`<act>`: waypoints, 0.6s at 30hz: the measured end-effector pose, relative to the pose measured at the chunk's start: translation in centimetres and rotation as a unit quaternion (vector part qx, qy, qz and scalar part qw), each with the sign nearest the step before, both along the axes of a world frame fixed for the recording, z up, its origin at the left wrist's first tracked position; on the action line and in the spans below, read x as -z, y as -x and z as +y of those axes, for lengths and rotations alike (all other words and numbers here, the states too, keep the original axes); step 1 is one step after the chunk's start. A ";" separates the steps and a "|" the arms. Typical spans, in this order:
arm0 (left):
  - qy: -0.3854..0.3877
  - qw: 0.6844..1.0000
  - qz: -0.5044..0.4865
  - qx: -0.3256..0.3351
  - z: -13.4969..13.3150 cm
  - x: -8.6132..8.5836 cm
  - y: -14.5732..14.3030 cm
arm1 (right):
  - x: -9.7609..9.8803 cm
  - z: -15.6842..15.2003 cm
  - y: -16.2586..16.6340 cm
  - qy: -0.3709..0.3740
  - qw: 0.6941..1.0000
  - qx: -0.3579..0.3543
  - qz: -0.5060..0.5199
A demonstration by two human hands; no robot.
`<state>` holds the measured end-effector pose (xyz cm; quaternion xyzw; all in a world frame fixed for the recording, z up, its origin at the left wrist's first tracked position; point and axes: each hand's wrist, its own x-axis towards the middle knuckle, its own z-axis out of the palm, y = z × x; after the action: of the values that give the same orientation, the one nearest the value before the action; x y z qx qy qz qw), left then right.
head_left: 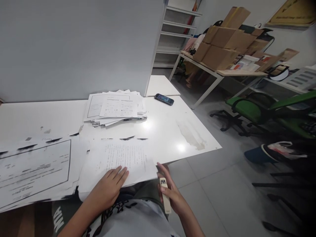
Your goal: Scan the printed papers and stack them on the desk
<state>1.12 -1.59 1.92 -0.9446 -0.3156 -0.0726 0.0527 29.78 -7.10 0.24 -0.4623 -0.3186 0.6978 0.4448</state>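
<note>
My left hand (110,187) lies flat, fingers stretched out, on the lower part of a printed sheet (125,154) near the table's front edge. Small lines of text run across that sheet. In my right hand (172,194), just off the sheet's right corner, is a slim cream stapler (166,200) with a dark end. The thumb presses on it and the fingers curl round its far side, while the index finger points toward the paper's corner. To the left, a spread of printed sheets (49,171) with a framed page on top reaches the table edge.
A loose stack of papers (118,105) sits at the back against the grey partition (81,46). A phone (164,99) rests to its right on the white table (168,131). Beyond are a green chair (249,107), a blue bin (259,154) and cardboard boxes (222,41) on another table.
</note>
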 end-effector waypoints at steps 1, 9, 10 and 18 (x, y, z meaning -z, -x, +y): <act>0.002 1.000 -0.002 -0.003 -0.2 0.0 -0.1 | -0.2 0.2 -0.2 -0.008 1.000 -0.002 -0.013; -0.108 0.990 -0.087 0.039 -2.6 1.2 1.6 | -0.6 0.9 -1.6 -0.102 0.971 -0.049 -0.210; -0.120 0.988 -0.087 0.038 -2.9 1.4 2.2 | -0.6 0.9 -2.0 -0.101 0.970 -0.052 -0.216; -0.146 0.981 -0.116 0.052 -3.3 3.5 6.8 | -1.2 1.6 -4.7 -0.058 0.981 -0.053 -0.176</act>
<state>-5.72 -4.94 -1.58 -0.9269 -0.2564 -0.2298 0.1494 34.43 -5.53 1.44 -0.5340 -0.4558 0.6084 0.3701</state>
